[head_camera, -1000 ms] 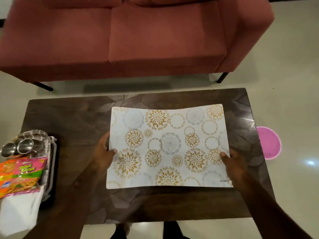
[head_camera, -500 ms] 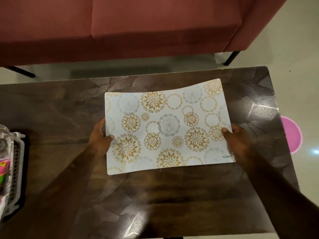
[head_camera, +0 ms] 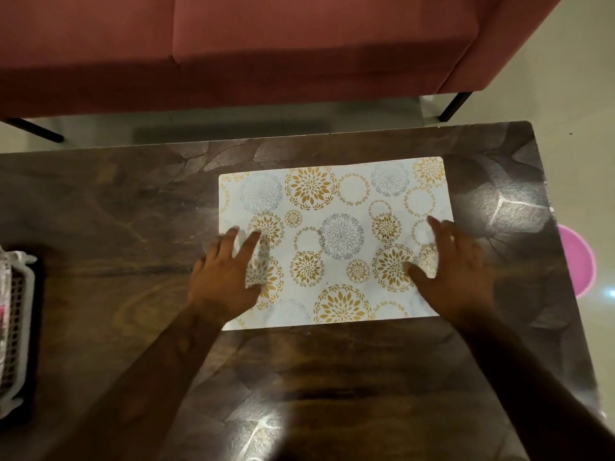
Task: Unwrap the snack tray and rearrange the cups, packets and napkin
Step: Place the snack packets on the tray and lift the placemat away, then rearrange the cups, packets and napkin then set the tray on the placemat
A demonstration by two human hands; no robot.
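Dark wood table (head_camera: 100, 227): glossy top w/ light glare near the front edge & toward the right edge.
Placemat (head_camera: 336, 207): white, gold & grey flower circles, lay flat on the table, closer to the right edge than the left, long sides parallel w/ the front edge.
Left hand (head_camera: 226, 274): palm down on the placemat's left side, partly over its left edge onto the table; grip wide, fingers (head_camera: 249, 244) spread, nothing held.
Right hand (head_camera: 456, 271): palm down on the placemat's right side, near its front-right corner; grip wide too, fingers (head_camera: 436, 227) splayed, thumb pointing inward, nothing held.
Snack tray (head_camera: 20, 327): white w/ lattice sides, at the table's left edge, mostly cut off by the frame; well apart from the placemat. A bit of crinkled wrap & a pink scrap showed on it; cups, packets, napkin couldn't be made out.
Sofa (head_camera: 266, 44): reddish-pink fabric, black legs, stood beyond the table's far edge w/ a strip of pale floor between.
Pink round thing (head_camera: 579, 261): on the floor just past the table's right edge, partly hidden by it; couldn't tell what it was.
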